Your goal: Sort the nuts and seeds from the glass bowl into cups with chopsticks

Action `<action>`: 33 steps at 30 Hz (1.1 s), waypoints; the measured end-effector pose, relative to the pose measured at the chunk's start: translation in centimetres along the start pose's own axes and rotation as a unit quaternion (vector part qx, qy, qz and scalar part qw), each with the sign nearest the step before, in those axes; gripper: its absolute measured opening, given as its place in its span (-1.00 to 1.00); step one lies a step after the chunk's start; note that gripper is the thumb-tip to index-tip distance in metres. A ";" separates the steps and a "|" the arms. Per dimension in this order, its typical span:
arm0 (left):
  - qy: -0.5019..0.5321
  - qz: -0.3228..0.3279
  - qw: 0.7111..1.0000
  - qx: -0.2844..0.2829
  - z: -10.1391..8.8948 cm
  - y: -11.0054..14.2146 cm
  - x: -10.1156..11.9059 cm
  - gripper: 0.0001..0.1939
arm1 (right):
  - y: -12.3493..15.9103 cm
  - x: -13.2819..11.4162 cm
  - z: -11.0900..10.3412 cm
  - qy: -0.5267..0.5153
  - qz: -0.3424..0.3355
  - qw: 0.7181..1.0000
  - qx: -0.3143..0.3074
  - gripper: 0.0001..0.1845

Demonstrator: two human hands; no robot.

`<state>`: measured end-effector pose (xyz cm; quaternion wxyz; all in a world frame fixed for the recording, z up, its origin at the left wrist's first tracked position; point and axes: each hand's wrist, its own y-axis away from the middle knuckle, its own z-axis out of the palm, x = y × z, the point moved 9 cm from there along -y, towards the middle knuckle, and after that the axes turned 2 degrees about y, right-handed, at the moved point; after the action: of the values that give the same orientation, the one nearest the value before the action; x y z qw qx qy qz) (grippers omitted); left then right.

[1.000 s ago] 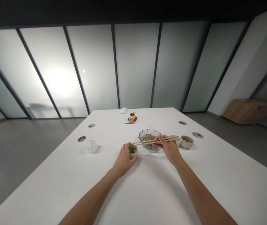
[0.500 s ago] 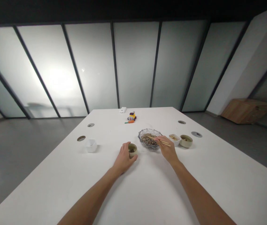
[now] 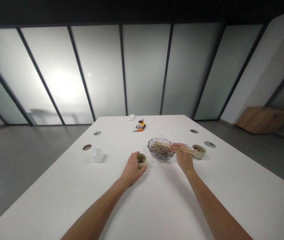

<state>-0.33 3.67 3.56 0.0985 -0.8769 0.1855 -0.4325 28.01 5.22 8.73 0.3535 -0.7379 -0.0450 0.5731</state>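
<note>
My left hand (image 3: 133,170) is wrapped round the left side of a small green bowl (image 3: 143,164) standing on the table, with a few dark bits inside. In my right hand (image 3: 183,160) is a pair of wooden chopsticks (image 3: 166,145), their tips over a clear glass bowl (image 3: 152,154). That bowl holds a heap of what look like sunflower seeds (image 3: 160,150). Whether the tips grip a seed is too small to tell. Behind my right hand a small white bowl (image 3: 188,146) is mostly hidden. Just right of it stands another green bowl (image 3: 199,152) with some bits in it.
A white bowl (image 3: 97,155) stands to the left on the white table (image 3: 142,206). Farther back are a yellow toy vehicle (image 3: 141,124), an orange toy carrot (image 3: 139,130) and a white object (image 3: 131,117). Round holes pierce the tabletop on both sides.
My right hand has shifted right with the chopsticks, now covering most of the white bowl beside it. The chopstick tips are still over the glass bowl. My left hand stays on the green bowl.
</note>
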 end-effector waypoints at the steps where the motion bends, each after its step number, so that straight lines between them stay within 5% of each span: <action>1: 0.000 -0.001 1.000 0.000 0.0 0.0 0.0 -0.32 | -0.1 0.3 0.0 -0.053 0.029 0.998 0.003 -0.48; 6: 0.000 0.003 1.000 0.006 -0.1 0.0 0.2 -0.32 | 0.1 0.0 1.3 -0.233 0.096 0.967 -0.030 -0.53; 11: -0.001 0.005 1.000 0.004 -0.1 0.0 0.3 -0.33 | 1.8 -0.9 4.2 -0.227 0.150 0.950 -0.153 -0.51; 15: -0.001 0.007 1.000 0.009 -0.1 0.0 0.1 -0.33 | 1.5 -1.2 3.8 -0.210 0.135 0.959 -0.131 -0.48; 23: -0.008 0.009 1.000 0.007 0.0 0.0 -0.1 -0.33 | -0.8 -1.7 -1.5 0.090 0.002 0.996 -0.011 -0.41; 33: -0.004 0.011 1.000 0.006 0.0 0.0 0.0 -0.33 | -0.4 -3.2 -0.2 0.231 -0.131 0.963 -0.046 -0.29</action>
<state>-0.36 3.67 3.59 0.1094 -0.8759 0.1925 -0.4288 27.20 3.88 11.59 0.3919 -0.8535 -0.0847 0.3329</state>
